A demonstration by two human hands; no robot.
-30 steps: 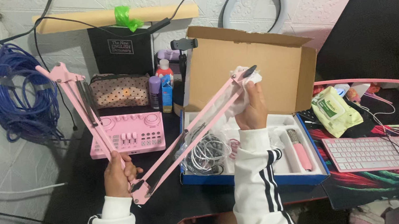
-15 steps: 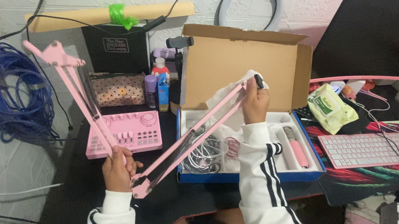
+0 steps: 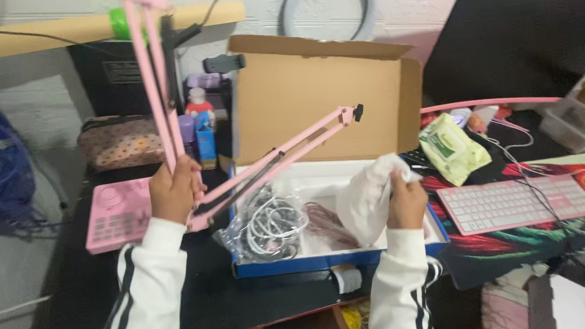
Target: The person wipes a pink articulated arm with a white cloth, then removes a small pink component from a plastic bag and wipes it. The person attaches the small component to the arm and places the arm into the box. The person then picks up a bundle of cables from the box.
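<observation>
Left hand [image 3: 174, 191] grips the pink arm [image 3: 272, 161] near its joint. Right hand [image 3: 405, 200], closed on a white bag [image 3: 366, 198], has left the arm's far tip and dropped over the box [image 3: 338, 255].

My black desk [image 3: 252, 304] carries the open box [image 3: 338, 255] in the middle. Left of it lies my pink mixer [image 3: 110, 221], right of it a colourful mat [image 3: 554, 236] with the pink keyboard [image 3: 517, 201]. Far left sits a dotted pouch [image 3: 119, 145].

Single head view, steeply downward, close over desk [image 3: 221, 309]
</observation>
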